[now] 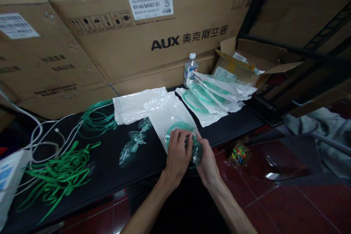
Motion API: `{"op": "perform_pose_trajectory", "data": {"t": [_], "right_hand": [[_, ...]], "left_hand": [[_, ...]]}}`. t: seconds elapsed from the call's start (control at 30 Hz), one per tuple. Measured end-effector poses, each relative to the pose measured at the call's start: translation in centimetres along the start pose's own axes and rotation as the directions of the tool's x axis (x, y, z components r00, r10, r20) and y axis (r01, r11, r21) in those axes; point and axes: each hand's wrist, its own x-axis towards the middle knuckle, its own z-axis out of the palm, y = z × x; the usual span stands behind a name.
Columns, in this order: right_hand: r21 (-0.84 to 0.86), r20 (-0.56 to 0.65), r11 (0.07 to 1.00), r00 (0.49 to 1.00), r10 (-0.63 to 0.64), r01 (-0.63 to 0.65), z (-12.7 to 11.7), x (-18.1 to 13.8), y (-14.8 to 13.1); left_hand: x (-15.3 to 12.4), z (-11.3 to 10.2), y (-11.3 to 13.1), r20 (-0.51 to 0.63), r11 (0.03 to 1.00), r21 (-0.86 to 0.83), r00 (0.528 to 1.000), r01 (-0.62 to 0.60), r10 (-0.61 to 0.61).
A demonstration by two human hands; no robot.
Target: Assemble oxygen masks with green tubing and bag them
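My left hand (179,151) and my right hand (208,162) come together at the front edge of the black table, fingers curled. Between them is a clear greenish oxygen mask (196,150), partly hidden by my fingers. Under and behind my left hand lies a white-and-clear pouch (161,117) with coiled green tubing (181,126) showing through or on it. To the left, more clear masks (130,150) with green connectors rest on the table. My exact finger contact is partly out of sight.
Several pouches with tubing (214,95) fan out at right, near a bottle (191,69) and an opened carton (246,58). Left are coiled green tubing (97,119), green elastic straps (60,175) and white cables (41,131). Large cartons (109,55) stand behind.
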Motion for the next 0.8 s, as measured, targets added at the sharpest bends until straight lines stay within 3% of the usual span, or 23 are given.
{"op": "perform_pose_trajectory", "data": {"t": [0.13, 0.3, 0.37, 0.47, 0.57, 0.63, 0.8], "right_hand": [[0.156, 0.146, 0.980, 0.984, 0.102, -0.125, -0.6, -0.5, -0.6], [0.080, 0.260, 0.986, 0.958, 0.123, -0.148, -1.4, -0.8, -1.4], [0.023, 0.232, 0.992, 0.966, 0.112, -0.121, -1.5, -0.7, -1.4], [-0.067, 0.050, 0.998, 0.999, 0.021, -0.018, -1.6, 0.0, -0.8], [-0.114, -0.092, 0.990, 0.992, -0.090, 0.080, -1.6, 0.5, -0.2], [-0.102, -0.076, 0.990, 0.992, -0.101, 0.093, -1.6, 0.3, 0.0], [-0.068, 0.138, 0.995, 0.989, -0.059, 0.069, -1.2, -0.6, 0.2]], "left_hand": [[0.5, -0.1, -0.2, -0.002, 0.998, -0.039, 0.999, 0.052, -0.052], [1.1, -1.0, -0.5, 0.034, 0.999, -0.009, 0.999, 0.035, -0.034], [1.2, -1.3, -0.4, 0.037, 1.000, 0.013, 0.999, -0.022, 0.022], [0.9, -1.5, 0.1, 0.032, 0.993, 0.037, 0.993, -0.111, 0.110], [0.6, -1.3, 0.6, 0.061, 0.981, 0.055, 0.981, -0.186, 0.183], [0.6, -1.2, 0.7, 0.075, 0.980, 0.056, 0.980, -0.188, 0.184], [0.6, -1.7, 0.8, 0.076, 0.991, 0.030, 0.989, -0.131, 0.129]]}}
